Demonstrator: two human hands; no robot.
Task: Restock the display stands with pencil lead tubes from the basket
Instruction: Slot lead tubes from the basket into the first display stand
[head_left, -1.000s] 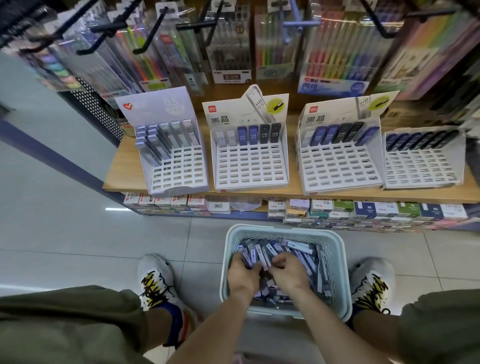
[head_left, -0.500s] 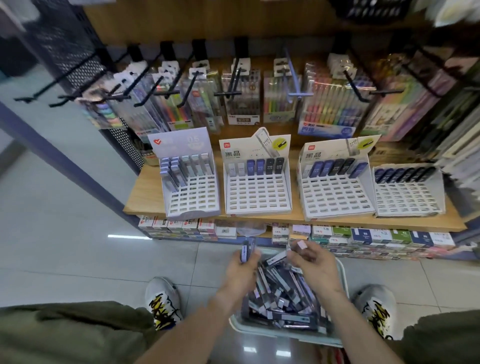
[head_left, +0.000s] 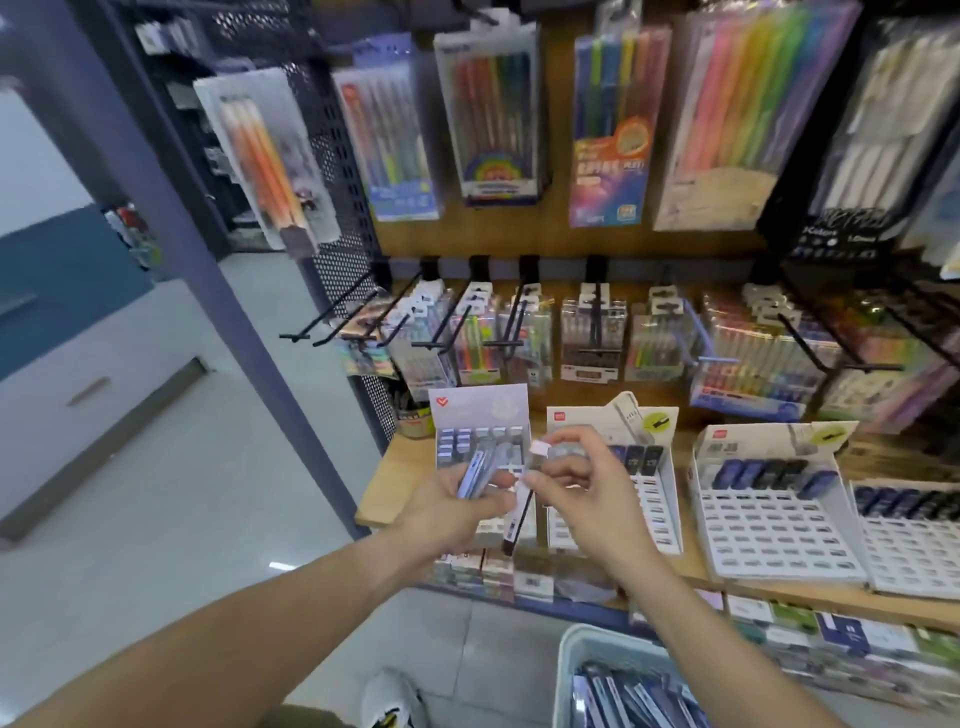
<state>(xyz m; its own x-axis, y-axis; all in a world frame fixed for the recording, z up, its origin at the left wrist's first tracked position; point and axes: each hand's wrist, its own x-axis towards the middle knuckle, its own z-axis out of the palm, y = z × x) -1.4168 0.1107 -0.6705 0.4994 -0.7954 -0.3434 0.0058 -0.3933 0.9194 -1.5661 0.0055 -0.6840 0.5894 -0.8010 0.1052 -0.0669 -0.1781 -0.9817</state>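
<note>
Now both hands raised before the shelf. Left hand (head_left: 457, 512) grips a fanned bundle of lead tubes (head_left: 480, 470), kept as stock; right hand (head_left: 582, 491) pinches one tube (head_left: 519, 514), likely singling it for the leftmost stand (head_left: 480, 415). Basket (head_left: 566, 670) below holds the rest.

Tubes (head_left: 480, 470) held before stands (head_left: 613, 499) (basket (head_left: 569, 670) below).

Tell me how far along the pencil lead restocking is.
Barely begun. Done: only the top rows of the display stands hold tubes. In hand: the left hand grips several lead tubes and the right hand pinches more. Left: most slots are empty, and the basket still holds many.
</note>
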